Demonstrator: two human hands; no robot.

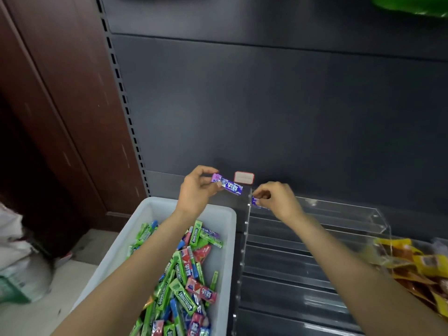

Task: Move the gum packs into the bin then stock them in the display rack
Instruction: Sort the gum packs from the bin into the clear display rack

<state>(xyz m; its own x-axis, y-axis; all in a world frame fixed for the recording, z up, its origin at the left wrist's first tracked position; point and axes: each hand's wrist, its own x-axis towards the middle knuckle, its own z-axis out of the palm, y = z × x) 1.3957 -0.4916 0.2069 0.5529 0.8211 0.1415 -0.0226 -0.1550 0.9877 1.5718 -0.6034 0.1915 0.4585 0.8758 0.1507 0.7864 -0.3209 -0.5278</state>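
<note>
R hand (pixel 274 200) pinches a purple gum pack (pixel 257 202) at the clear display rack (pixel 339 214) top row; seat it flat under fingertips. L hand (pixel 197 190) grips next purple pack (pixel 226 187) above bin (pixel 228 238); keep it ready.

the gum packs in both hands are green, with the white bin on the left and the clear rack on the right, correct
Not quite: the head view shows both are purple. The left hand pinches a purple gum pack, and the right hand holds another purple pack at the top of the clear rack. The white bin on the left and rack on the right are as you said.
</note>
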